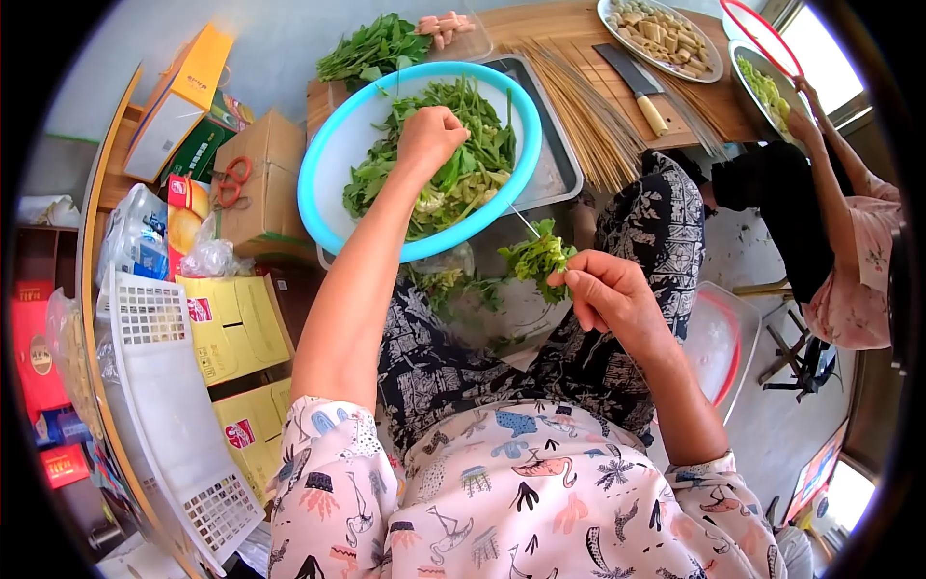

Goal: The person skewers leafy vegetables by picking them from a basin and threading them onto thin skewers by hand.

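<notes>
My left hand (431,142) is closed above the leafy greens (473,125) heaped in a white basin with a blue rim (526,154). What its fingertips pinch, if anything, is hidden. To the lower right of the basin, my right hand (610,292) closes its thumb and fingers at a small bunch of leafy greens (538,261). A thin skewer (523,220) sticks out of this bunch toward the basin's rim. Some loose greens (463,289) lie lower down, between my knees.
On the table are a metal tray (569,174), many bamboo skewers (579,106), a cleaver (627,72) and a plate of food pieces (666,39). Cartons (265,174) and red scissors (231,181) stand left. Another person's arm (830,164) reaches a bowl (767,92) at right.
</notes>
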### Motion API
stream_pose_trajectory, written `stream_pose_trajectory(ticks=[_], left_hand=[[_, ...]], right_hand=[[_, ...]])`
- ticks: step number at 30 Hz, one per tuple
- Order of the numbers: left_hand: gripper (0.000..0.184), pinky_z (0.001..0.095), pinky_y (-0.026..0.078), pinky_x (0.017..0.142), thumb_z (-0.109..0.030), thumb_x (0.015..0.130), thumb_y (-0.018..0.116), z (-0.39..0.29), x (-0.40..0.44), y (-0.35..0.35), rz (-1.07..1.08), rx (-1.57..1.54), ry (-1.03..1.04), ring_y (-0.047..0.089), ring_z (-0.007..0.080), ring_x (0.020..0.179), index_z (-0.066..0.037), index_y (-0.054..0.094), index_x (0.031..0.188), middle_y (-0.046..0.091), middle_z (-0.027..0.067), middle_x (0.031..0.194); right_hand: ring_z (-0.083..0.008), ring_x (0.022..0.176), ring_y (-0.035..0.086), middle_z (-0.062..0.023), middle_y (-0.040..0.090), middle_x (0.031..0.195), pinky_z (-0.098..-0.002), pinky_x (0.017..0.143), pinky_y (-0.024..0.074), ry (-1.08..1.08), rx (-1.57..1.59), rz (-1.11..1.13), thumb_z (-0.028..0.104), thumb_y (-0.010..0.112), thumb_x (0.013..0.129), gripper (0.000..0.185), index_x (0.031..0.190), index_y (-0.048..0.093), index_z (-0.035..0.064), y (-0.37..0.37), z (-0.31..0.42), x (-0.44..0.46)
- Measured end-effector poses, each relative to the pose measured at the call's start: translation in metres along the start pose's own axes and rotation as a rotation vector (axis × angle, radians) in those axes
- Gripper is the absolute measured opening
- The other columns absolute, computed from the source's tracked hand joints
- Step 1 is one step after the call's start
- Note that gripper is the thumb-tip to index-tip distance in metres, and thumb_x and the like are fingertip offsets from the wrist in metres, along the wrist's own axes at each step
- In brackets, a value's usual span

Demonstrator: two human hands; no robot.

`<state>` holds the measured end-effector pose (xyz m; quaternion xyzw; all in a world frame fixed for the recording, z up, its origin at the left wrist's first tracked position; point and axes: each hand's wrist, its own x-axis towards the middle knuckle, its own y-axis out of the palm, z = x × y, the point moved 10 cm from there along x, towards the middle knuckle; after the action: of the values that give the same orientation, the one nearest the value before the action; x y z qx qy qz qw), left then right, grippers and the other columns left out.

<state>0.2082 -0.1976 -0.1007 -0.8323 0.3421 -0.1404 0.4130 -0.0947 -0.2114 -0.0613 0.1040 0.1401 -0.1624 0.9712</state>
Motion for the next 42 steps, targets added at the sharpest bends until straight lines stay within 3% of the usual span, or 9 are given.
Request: stream_pose_trajectory(ticks=[2, 6, 9, 10, 12, 16, 21, 38, 42], left_hand=[[0.013, 0.0348, 0.052, 0.068, -0.02, 0.073, 0.073, 0.002, 0.007, 0.008, 0.011, 0.085, -0.023, 0.066, 0.0213, 0.073, -0.01, 0.069, 0.08, 0.07, 0.0067, 0.079], [0.018, 0.029, 0.05, 0.061, -0.015, 0.069, 0.076, 0.01, 0.016, 0.012, 0.017, 0.098, -0.046, 0.063, 0.015, 0.065, -0.007, 0.07, 0.084, 0.068, 0.006, 0.073], [0.019, 0.0232, 0.046, 0.055, -0.01, 0.077, 0.071, 0.023, 0.008, 0.015, 0.112, -0.413, -0.158, 0.062, 0.0103, 0.066, -0.001, 0.067, 0.094, 0.066, 0.0026, 0.077], [0.019, 0.0232, 0.046, 0.055, -0.01, 0.077, 0.071, 0.016, -0.001, 0.008, 0.111, -0.414, -0.158, 0.062, 0.0103, 0.066, -0.001, 0.067, 0.094, 0.066, 0.0026, 0.077], [0.019, 0.023, 0.046, 0.059, -0.009, 0.082, 0.066, -0.003, -0.024, -0.01, 0.104, -0.79, -0.13, 0.062, 0.0106, 0.069, -0.002, 0.064, 0.1, 0.065, 0.0026, 0.08], [0.017, 0.0256, 0.048, 0.069, -0.01, 0.088, 0.061, -0.028, -0.072, -0.035, 0.182, -1.112, -0.096, 0.061, 0.0127, 0.075, -0.002, 0.06, 0.104, 0.063, 0.0057, 0.08], [0.018, 0.027, 0.05, 0.057, -0.011, 0.089, 0.062, -0.041, -0.119, -0.049, 0.184, -1.457, -0.082, 0.056, 0.0129, 0.068, 0.001, 0.059, 0.102, 0.058, 0.0052, 0.083], [0.02, 0.0205, 0.04, 0.048, -0.013, 0.09, 0.062, -0.047, -0.173, -0.057, 0.221, -1.641, -0.014, 0.051, 0.0099, 0.063, 0.0, 0.059, 0.104, 0.058, 0.0053, 0.084], [0.02, 0.0202, 0.039, 0.047, -0.013, 0.089, 0.062, -0.046, -0.176, -0.058, 0.218, -1.643, -0.018, 0.05, 0.0098, 0.063, 0.0, 0.059, 0.104, 0.059, 0.0058, 0.085]], right_hand=[[-0.0011, 0.043, 0.037, 0.0031, 0.05, 0.054, -0.0165, 0.04, 0.0236, -0.011, 0.013, -0.01, 0.018, 0.05, 0.096, 0.021, 0.095, 0.061, 0.0007, -0.003, -0.002, 0.0], [-0.0013, 0.043, 0.037, 0.003, 0.05, 0.053, -0.0167, 0.039, 0.0242, -0.001, 0.032, -0.018, 0.018, 0.05, 0.096, 0.021, 0.096, 0.062, 0.0005, -0.006, -0.005, -0.002], [-0.0022, 0.049, 0.042, 0.0028, 0.05, 0.058, -0.0172, 0.045, 0.0315, 0.035, 0.056, -0.007, 0.015, 0.051, 0.096, 0.02, 0.093, 0.061, -0.0017, -0.008, -0.002, -0.004], [-0.0022, 0.049, 0.042, 0.0028, 0.05, 0.058, -0.0172, 0.045, 0.0315, 0.035, 0.054, -0.007, 0.015, 0.051, 0.096, 0.02, 0.093, 0.061, -0.0017, -0.007, 0.0, -0.005], [-0.002, 0.048, 0.042, 0.0027, 0.05, 0.058, -0.0173, 0.045, 0.0312, 0.026, 0.036, -0.027, 0.015, 0.051, 0.096, 0.02, 0.093, 0.061, -0.0019, -0.007, 0.005, -0.004], [-0.0018, 0.048, 0.041, 0.0027, 0.05, 0.058, -0.0174, 0.045, 0.0305, -0.002, 0.003, -0.019, 0.015, 0.05, 0.096, 0.02, 0.092, 0.06, -0.002, 0.004, 0.023, -0.001], [-0.0016, 0.048, 0.04, 0.0036, 0.049, 0.057, -0.0177, 0.045, 0.0292, -0.102, -0.046, 0.028, 0.015, 0.05, 0.096, 0.02, 0.094, 0.061, -0.0024, 0.029, 0.051, 0.003], [-0.0012, 0.044, 0.038, 0.0038, 0.049, 0.055, -0.0167, 0.042, 0.025, -0.148, -0.177, 0.053, 0.016, 0.049, 0.096, 0.021, 0.096, 0.061, -0.0009, 0.071, 0.065, 0.003], [-0.002, 0.048, 0.042, 0.0036, 0.049, 0.056, -0.0181, 0.045, 0.0305, -0.114, -0.157, 0.058, 0.014, 0.052, 0.095, 0.02, 0.095, 0.064, -0.0011, 0.074, 0.065, 0.001]])
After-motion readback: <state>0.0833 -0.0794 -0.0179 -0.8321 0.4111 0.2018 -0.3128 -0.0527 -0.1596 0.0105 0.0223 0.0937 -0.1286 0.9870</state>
